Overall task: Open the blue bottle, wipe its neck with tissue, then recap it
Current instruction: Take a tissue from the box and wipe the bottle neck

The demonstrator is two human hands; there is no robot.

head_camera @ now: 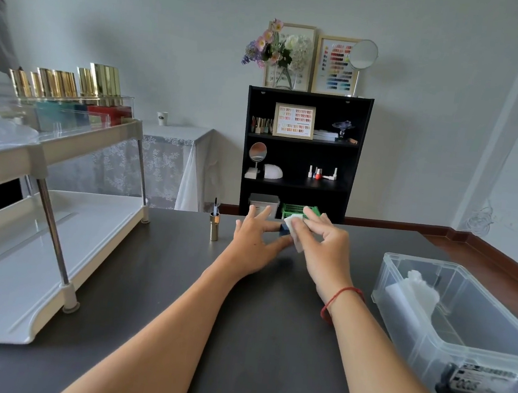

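The blue bottle (284,229) stands on the dark table, mostly hidden between my two hands; only a small dark-blue part shows. My left hand (254,242) holds it from the left with thumb and index finger, the other fingers spread. My right hand (323,245) pinches a folded white tissue (294,231) and presses it against the top of the bottle. The bottle's gold cap (214,228) stands upside down on the table to the left of my left hand, its brush pointing up.
A white two-tier rack (63,148) with gold-capped bottles (70,84) stands at the left. A clear plastic bin (461,332) holding white tissues (418,289) sits at the right. A black shelf unit (302,156) stands beyond the table's far edge.
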